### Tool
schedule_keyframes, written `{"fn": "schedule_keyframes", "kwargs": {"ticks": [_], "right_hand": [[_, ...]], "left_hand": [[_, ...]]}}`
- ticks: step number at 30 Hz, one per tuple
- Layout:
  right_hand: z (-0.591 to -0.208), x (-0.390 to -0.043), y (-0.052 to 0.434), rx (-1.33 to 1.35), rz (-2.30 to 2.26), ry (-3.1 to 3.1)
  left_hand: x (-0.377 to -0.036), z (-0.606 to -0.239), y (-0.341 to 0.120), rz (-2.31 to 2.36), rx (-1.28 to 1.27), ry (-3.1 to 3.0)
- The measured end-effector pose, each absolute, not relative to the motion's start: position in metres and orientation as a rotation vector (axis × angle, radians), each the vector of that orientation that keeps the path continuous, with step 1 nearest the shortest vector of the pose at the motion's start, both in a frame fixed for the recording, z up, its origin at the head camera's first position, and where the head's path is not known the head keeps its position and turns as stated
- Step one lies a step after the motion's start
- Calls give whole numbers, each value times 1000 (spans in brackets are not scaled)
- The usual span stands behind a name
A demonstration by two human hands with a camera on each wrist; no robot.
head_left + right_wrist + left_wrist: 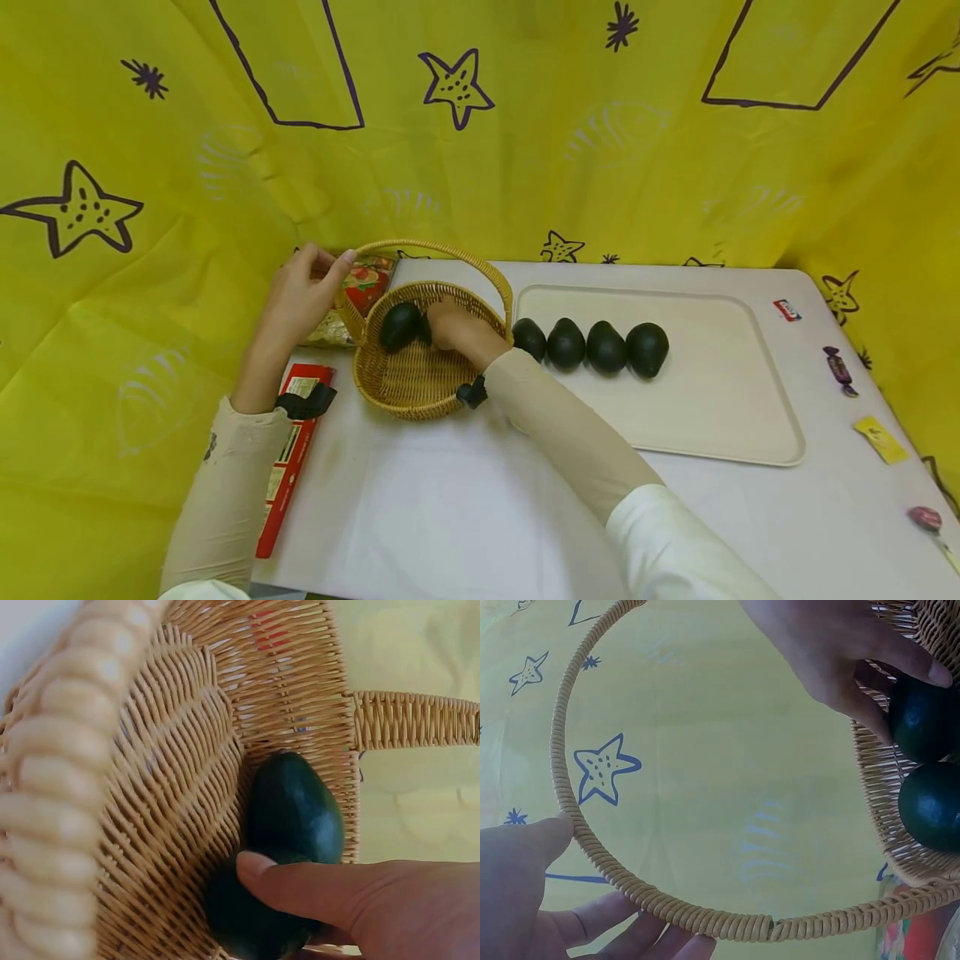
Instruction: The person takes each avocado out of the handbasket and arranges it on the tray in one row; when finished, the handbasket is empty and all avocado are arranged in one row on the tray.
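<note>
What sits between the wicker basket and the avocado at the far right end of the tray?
Head view: three more avocados in a row on the tray, between the basket and the rightmost avocado.

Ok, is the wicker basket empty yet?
Not empty. The wicker basket holds two dark avocados; the right hand reaches in and touches them, and the left hand holds the handle.
</note>
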State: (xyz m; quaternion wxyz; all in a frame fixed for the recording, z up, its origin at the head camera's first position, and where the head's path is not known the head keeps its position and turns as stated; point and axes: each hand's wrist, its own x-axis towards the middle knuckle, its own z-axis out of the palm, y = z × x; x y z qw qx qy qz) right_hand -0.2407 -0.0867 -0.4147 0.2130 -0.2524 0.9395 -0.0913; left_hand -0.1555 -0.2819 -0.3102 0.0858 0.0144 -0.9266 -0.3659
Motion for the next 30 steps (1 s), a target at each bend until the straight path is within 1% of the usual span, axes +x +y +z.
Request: {"fn": "schedule_keyframes", "kwargs": {"ticks": [4,21,25,30], "right_hand": [[-413,-241,-85,-700,-259,2603],[-417,-244,-70,-600,-609,2567],[-415,-241,-64,-628,-657,2566],[-410,-234,-53,-736,-670,2595]], "left_hand": [[-156,-310,-281,-1093,37,-2752],[-156,-311,-281,-1080,39,-2755],[-158,-311,-280,-1060,33,-2750],[-157,-312,-281,-1087,34,-2752]]}}
